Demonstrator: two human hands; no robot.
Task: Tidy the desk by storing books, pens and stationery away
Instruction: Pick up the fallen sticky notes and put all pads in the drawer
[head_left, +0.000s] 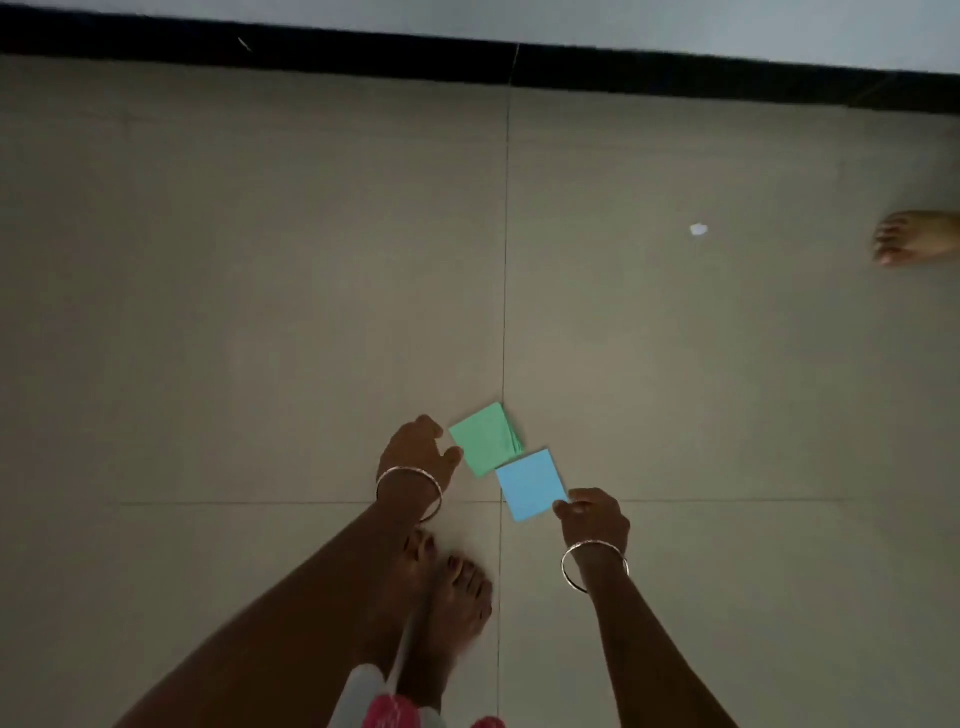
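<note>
Pale grey floor tiles (260, 312) fill the view, with no desk in sight. Pinched at one corner by the right hand (595, 514), a square blue sticky-note pad (530, 484) hangs above the tiles. The left hand (415, 452) is spread open, its thumb beside a square green sticky-note pad (484, 439) apparently lying on the floor. This looks like retrieval of fallen stationery; next, the left fingers need to close on the green pad's edge.

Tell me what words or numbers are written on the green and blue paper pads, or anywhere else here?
None can be read.
Green pad: its top sheet looks blank.
Blue pad, pinched by the right hand: blank too.
Small white scrap on the floor: too small and blurred to tell.
Left hand beside the green pad: no writing there.
</note>
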